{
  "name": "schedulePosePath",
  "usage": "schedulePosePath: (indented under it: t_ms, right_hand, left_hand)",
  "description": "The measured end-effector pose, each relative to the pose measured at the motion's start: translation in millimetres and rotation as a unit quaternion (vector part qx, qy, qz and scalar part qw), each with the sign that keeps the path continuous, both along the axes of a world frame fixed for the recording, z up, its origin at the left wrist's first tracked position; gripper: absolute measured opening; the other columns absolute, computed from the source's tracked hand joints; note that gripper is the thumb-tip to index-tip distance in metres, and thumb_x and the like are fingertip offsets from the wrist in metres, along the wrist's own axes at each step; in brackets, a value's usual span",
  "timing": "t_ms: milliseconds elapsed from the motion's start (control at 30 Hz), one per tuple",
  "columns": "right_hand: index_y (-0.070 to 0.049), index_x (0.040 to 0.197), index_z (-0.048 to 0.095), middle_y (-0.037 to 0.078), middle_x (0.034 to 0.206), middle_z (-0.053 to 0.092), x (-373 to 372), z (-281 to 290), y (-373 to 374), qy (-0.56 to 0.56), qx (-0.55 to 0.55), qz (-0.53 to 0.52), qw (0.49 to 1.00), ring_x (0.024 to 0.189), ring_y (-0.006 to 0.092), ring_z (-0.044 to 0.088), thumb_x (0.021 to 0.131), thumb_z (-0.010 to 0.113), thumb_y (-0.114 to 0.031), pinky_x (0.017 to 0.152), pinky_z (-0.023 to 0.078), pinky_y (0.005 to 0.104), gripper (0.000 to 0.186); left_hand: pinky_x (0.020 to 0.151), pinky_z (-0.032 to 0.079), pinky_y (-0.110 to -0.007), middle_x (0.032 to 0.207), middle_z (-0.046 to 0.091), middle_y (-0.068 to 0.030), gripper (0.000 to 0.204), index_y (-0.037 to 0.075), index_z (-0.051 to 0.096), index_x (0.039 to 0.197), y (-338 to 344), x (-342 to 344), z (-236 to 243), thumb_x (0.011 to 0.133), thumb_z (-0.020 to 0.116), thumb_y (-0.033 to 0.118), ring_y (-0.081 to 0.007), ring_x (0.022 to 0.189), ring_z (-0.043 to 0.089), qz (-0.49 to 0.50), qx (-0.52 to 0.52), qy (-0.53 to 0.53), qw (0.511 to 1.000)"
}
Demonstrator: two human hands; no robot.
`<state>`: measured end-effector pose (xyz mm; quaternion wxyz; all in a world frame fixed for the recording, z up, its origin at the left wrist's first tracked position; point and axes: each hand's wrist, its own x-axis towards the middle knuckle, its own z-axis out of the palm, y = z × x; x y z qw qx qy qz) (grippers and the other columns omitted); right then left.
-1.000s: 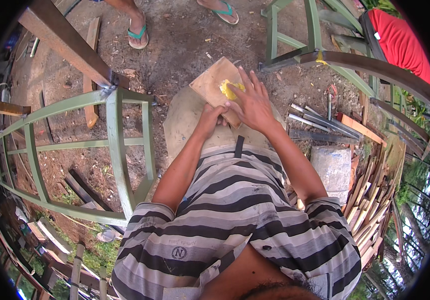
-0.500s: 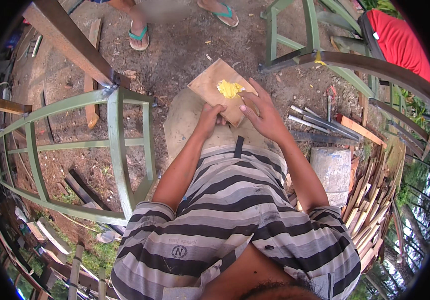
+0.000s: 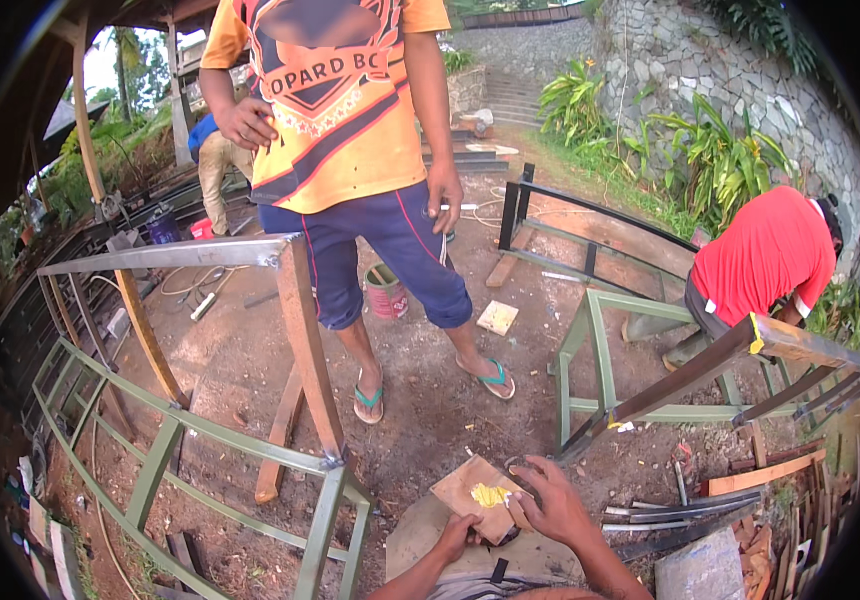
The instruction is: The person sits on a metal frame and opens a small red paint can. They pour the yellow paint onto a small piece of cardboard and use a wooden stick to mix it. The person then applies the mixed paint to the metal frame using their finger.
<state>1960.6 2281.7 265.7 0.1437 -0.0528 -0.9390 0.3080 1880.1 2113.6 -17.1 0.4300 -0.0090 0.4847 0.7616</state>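
A small square wooden board point(image 3: 455, 485) lies tilted in front of my body at the bottom of the view, with a lump of yellow putty point(image 3: 488, 495) smeared on it. My left hand point(image 3: 458, 535) grips the board's lower left corner, thumb on top and fingers beneath. At the right edge, my right hand point(image 3: 555, 503) has bent fingers, the tips close to the putty. Something dark shows by its upper finger; whatever it holds is too small to make out.
A green metal frame with brown bars point(image 3: 155, 470) stands on the left, another green frame point(image 3: 590, 350) on the right. A person in an orange shirt point(image 3: 340, 120) stands ahead; another in red point(image 3: 765, 255) bends at right. Metal bars point(image 3: 685, 510) lie beside me.
The view has tilted up from my lap to the people and yard ahead. The board and both hands now appear lower. My right fingers look more bent beside the putty.
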Motion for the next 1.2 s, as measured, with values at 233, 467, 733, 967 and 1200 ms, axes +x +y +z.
schedulePosePath:
  t_ms: [233,467,733,967,1200]
  right_hand:
    - [-0.009,0.128,0.07,0.02,0.135,0.06,29,110,8,0.263,0.083,0.059,0.96,0.11,0.0365,0.067,0.084,0.078,-0.016,0.092,0.056,0.0444,0.045]
    - [-0.002,0.114,0.067,0.029,0.135,0.057,32,149,14,0.541,-0.218,0.184,0.791,0.113,0.0387,0.066,0.101,0.061,-0.05,0.087,0.059,0.0496,0.05]
    - [-0.014,0.138,0.049,0.023,0.145,0.047,30,149,17,0.524,-0.492,0.444,0.535,0.104,0.033,0.061,0.103,0.057,-0.049,0.075,0.059,0.0488,0.05]
    - [-0.023,0.156,0.035,0.021,0.141,0.051,18,118,19,0.461,-0.586,0.503,0.436,0.094,0.031,0.063,0.101,0.062,-0.039,0.071,0.058,0.0468,0.063]
    - [-0.029,0.163,0.025,0.011,0.134,0.055,-6,56,15,0.404,-0.707,0.447,0.371,0.091,0.0216,0.057,0.1,0.06,-0.025,0.072,0.052,0.0395,0.072]
  left_hand:
    - [0.047,0.047,-0.03,0.071,0.062,-0.0046,0.024,0.006,0.061,0.108,0,11,1,0.095,0.06,0.027,-0.0161,0.053,0.058,0.015,-0.006,-0.02,1.0]
    - [0.045,0.04,-0.027,0.067,0.062,-0.0032,0.028,0.009,0.065,0.094,8,-10,-4,0.096,0.057,0.036,-0.0134,0.05,0.055,0.036,-0.032,0.034,0.998]
    - [0.046,0.041,-0.027,0.069,0.068,-0.0085,0.022,0.001,0.066,0.085,-43,-31,6,0.094,0.063,0.02,-0.0155,0.049,0.059,0.055,-0.099,0.135,0.984]
    - [0.048,0.044,-0.027,0.073,0.069,-0.011,0.02,-0.002,0.065,0.09,-60,-33,2,0.094,0.062,0.017,-0.0178,0.052,0.06,0.082,-0.111,0.089,0.986]
    - [0.044,0.04,-0.029,0.061,0.065,-0.0091,0.026,0.0,0.065,0.075,-64,-32,7,0.093,0.062,0.019,-0.0168,0.046,0.057,0.062,-0.141,0.111,0.982]
